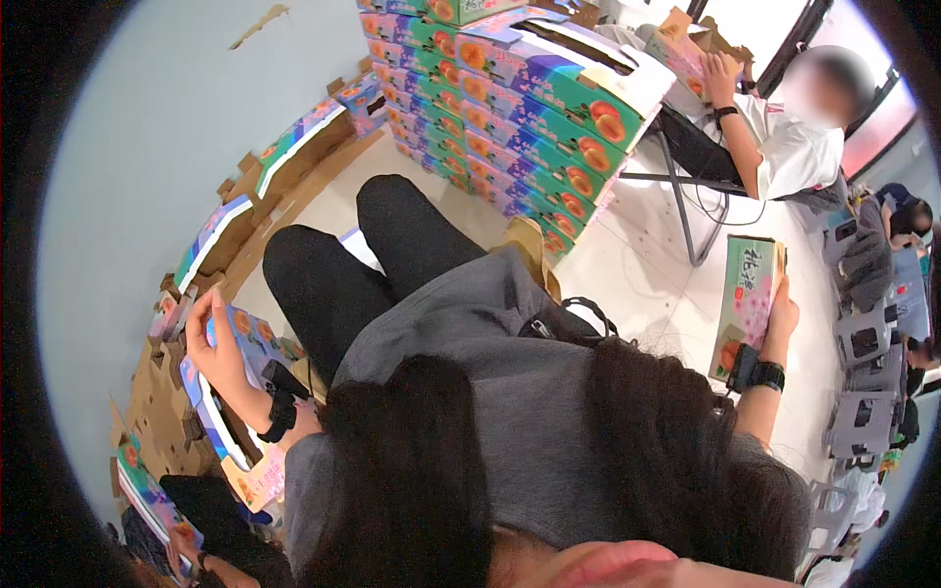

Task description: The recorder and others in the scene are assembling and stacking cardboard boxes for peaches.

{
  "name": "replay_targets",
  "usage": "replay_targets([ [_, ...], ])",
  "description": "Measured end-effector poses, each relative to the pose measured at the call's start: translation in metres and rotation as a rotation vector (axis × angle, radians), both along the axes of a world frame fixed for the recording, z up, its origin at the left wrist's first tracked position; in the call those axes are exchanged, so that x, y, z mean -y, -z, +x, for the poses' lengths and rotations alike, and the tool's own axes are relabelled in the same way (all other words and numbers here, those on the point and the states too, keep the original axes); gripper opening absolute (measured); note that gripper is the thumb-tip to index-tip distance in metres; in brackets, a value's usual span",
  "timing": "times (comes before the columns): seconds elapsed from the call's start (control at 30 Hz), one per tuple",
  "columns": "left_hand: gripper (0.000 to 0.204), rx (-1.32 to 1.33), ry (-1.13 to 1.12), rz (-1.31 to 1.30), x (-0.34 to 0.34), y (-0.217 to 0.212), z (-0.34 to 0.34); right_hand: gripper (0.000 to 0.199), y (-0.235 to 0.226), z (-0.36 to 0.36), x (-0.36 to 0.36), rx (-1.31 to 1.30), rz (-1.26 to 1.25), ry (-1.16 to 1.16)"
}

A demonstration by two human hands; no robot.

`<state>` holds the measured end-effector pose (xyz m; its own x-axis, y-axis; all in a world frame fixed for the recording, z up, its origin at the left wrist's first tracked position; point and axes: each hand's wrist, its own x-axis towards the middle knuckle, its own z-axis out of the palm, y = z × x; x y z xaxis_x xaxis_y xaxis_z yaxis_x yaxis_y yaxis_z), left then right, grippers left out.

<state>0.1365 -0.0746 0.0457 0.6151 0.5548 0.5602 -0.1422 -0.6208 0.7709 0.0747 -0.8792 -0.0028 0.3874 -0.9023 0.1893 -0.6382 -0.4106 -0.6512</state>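
Boxes (pixel 534 108) stacked on pale floor (pixel 637 274), grey wall (pixel 147 127) beside.

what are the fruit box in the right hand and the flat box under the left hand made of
The fruit box in the right hand looks like printed cardboard with a smooth, slightly glossy green and pink face; its thin rigid panels suggest this. The flat box under the left hand seems the same stock: colour print outside, bare brown board on flaps nearby.

The left hand (pixel 214 343) rests on an open fruit carton (pixel 230 392) at the person's side, fingers on its edge. The right hand (pixel 781 323) grips a folded green carton (pixel 745 299), held upright. A tall stack of cartons (pixel 510 127) stands ahead; another person (pixel 784 137) sits beyond it.
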Motion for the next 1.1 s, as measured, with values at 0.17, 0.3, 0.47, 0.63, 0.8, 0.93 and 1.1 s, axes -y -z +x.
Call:
replay_targets([
  [0.17, 0.014, 0.047, 0.137, 0.063, 0.025, -0.021, 0.023, 0.071, -0.007, 0.008, -0.043, 0.356, -0.124, 0.151],
  [0.3, 0.014, 0.005, 0.154, 0.094, 0.052, -0.043, 0.043, 0.064, -0.034, 0.006, -0.083, 0.511, -0.221, 0.091],
  [0.47, 0.024, 0.121, 0.360, 0.191, 0.109, -0.059, 0.059, 0.041, -0.068, 0.010, -0.110, 0.644, -0.520, -0.052],
  [0.63, 0.052, 0.177, 0.792, 0.340, 0.180, -0.064, 0.077, 0.031, -0.082, 0.024, -0.135, 0.407, -0.963, -0.118],
  [0.8, 0.080, 0.255, 1.029, 0.288, 0.236, -0.054, 0.107, 0.036, -0.099, 0.055, -0.174, 0.299, -1.322, -0.787],
  [0.93, 0.101, 0.243, 1.173, 0.121, 0.242, -0.045, 0.121, 0.043, -0.101, 0.099, -0.213, 0.430, -1.397, -1.148],
  [1.1, 0.091, 0.089, 1.251, -0.477, 0.233, -0.025, 0.138, 0.046, -0.093, 0.131, -0.252, 0.404, -1.406, -1.367],
])
